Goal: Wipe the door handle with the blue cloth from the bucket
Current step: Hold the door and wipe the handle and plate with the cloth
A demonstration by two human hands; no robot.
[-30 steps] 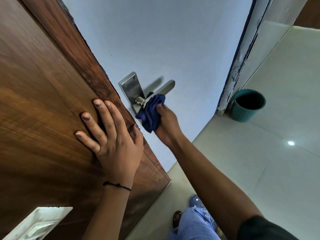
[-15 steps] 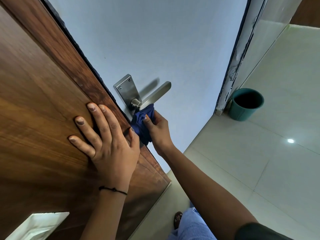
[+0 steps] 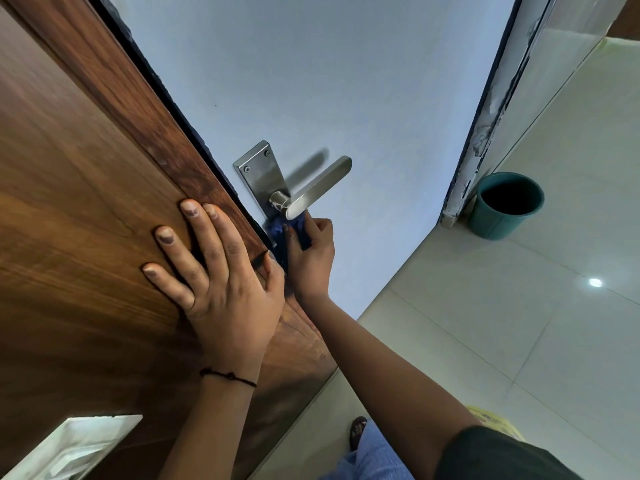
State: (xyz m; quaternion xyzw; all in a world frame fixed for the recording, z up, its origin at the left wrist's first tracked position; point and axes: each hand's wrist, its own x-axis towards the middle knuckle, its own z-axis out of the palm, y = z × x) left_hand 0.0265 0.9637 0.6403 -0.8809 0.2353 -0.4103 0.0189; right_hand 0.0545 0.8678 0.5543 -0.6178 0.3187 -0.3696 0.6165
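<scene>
A brushed steel door handle (image 3: 317,188) juts from its back plate (image 3: 260,174) on the pale blue door face. My right hand (image 3: 311,258) is closed around the blue cloth (image 3: 282,233), pressing it against the plate's lower end just under the lever's base. Most of the cloth is hidden behind my fingers and my left thumb. My left hand (image 3: 214,271) lies flat with fingers spread on the brown wooden door edge (image 3: 121,133), holding nothing.
A teal bucket (image 3: 505,206) stands on the tiled floor (image 3: 519,341) at the foot of the chipped door frame (image 3: 485,133). My sandalled foot (image 3: 356,431) and jeans show below. A yellow object (image 3: 491,419) peeks out behind my right sleeve.
My right hand has slid the cloth down off the lever's base toward the lower end of the plate. My left hand stays flat on the wood.
</scene>
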